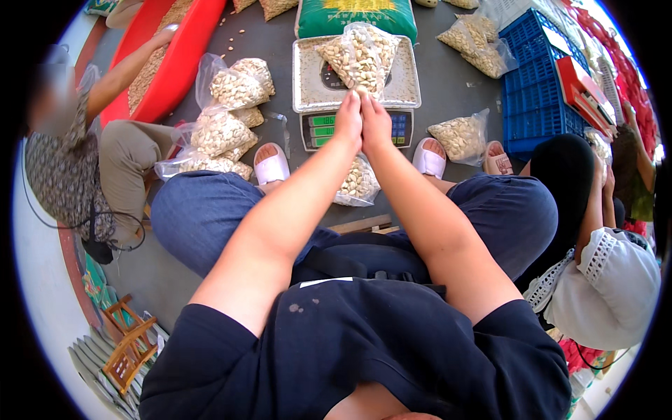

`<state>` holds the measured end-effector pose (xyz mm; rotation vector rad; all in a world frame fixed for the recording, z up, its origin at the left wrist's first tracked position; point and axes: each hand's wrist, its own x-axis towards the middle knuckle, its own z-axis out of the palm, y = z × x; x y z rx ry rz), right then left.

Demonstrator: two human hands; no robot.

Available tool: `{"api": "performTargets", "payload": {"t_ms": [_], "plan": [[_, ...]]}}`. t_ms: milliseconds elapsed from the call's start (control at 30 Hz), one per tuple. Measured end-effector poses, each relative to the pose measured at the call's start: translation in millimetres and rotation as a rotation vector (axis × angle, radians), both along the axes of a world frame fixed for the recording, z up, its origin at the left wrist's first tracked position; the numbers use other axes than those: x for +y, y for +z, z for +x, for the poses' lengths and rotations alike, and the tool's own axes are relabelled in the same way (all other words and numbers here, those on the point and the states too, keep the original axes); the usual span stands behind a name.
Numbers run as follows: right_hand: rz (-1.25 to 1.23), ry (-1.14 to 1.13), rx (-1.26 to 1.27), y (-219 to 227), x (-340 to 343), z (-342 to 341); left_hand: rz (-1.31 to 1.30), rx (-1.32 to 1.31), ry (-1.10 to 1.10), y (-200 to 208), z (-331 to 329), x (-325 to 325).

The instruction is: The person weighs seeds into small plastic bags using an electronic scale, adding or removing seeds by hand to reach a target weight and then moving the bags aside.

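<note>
My left hand (348,120) and my right hand (376,120) meet side by side, fingers closed on the gathered end of a clear plastic bag (360,56). Pale, shelled-looking nuts or beans fill it; their exact kind is unclear. The bag is over the metal pan (306,87) of a digital scale, its wide part pointing away from me. Whether it rests fully on the pan cannot be made out. Below my wrists shows the scale's panel (322,131), with green displays and blue keys. Another filled bag (358,183) lies on the floor between my legs, partly behind my forearms.
Filled bags (217,133) are piled at left, beside a red trough (199,42) where a seated person (66,161) reaches in. A green sack (355,15) lies beyond the scale. At right are more bags (460,138), a blue crate (535,91) and another person (602,287).
</note>
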<state>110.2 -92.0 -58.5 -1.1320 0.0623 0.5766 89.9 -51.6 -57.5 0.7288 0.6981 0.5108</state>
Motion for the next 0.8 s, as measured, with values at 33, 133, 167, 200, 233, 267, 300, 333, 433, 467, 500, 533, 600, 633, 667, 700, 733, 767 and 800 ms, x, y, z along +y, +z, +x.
{"api": "performTargets", "payload": {"t_ms": [33, 133, 167, 200, 233, 267, 300, 333, 433, 467, 500, 533, 600, 633, 667, 700, 733, 767, 800], "plan": [[-0.071, 0.066, 0.032, -8, -12, -15, -0.023, 0.026, 0.029, -14, -16, -12], [-0.221, 0.114, 0.128, -52, -40, -63, -0.239, 0.189, 0.105, -38, -66, -44], [-0.207, 0.163, 0.218, -60, -45, -75, -0.286, 0.253, 0.103, -45, -76, -49], [-0.216, 0.171, 0.348, -67, -48, -81, -0.332, 0.317, 0.100, -51, -84, -52], [-0.191, 0.200, 0.336, -78, -48, -85, -0.376, 0.383, 0.094, -60, -92, -51], [-0.170, 0.219, 0.321, -93, -48, -87, -0.419, 0.395, 0.047, -74, -94, -47], [-0.275, 0.272, 0.325, -109, -46, -87, -0.460, 0.408, -0.003, -89, -96, -42], [-0.380, 0.328, 0.329, -124, -43, -85, -0.503, 0.420, -0.050, -102, -97, -37], [-0.899, 0.615, -0.012, -149, -43, -59, -0.494, 0.552, -0.262, -87, -95, -21], [-1.146, 0.801, -0.292, -140, -44, -41, -0.484, 0.583, -0.357, -73, -95, -16], [-1.205, 0.805, -0.359, -125, -42, -20, -0.469, 0.587, -0.453, -59, -88, -11], [-1.323, 0.640, -0.503, -64, -33, -18, -0.179, 0.661, -0.499, -58, -87, -3], [-1.408, 0.450, -0.546, -22, -20, 12, 0.437, 0.755, -0.633, -80, -58, 24], [-1.467, 0.408, -0.553, -16, -19, 29, 0.654, 0.763, -0.541, -62, -40, 29], [-1.523, 0.346, -0.601, -8, -16, 40, 0.867, 0.765, -0.435, -33, -22, 34], [-1.528, 0.342, -0.597, -4, -10, 52, 0.950, 0.778, -0.372, -19, -8, 40], [-1.534, 0.338, -0.593, -3, -4, 63, 1.031, 0.790, -0.307, -12, 5, 47], [-1.539, 0.365, -0.581, -7, 0, 71, 0.990, 0.854, -0.346, -11, 19, 54], [-1.544, 0.392, -0.568, -15, 3, 78, 1.012, 0.899, -0.339, -12, 27, 54]]}}
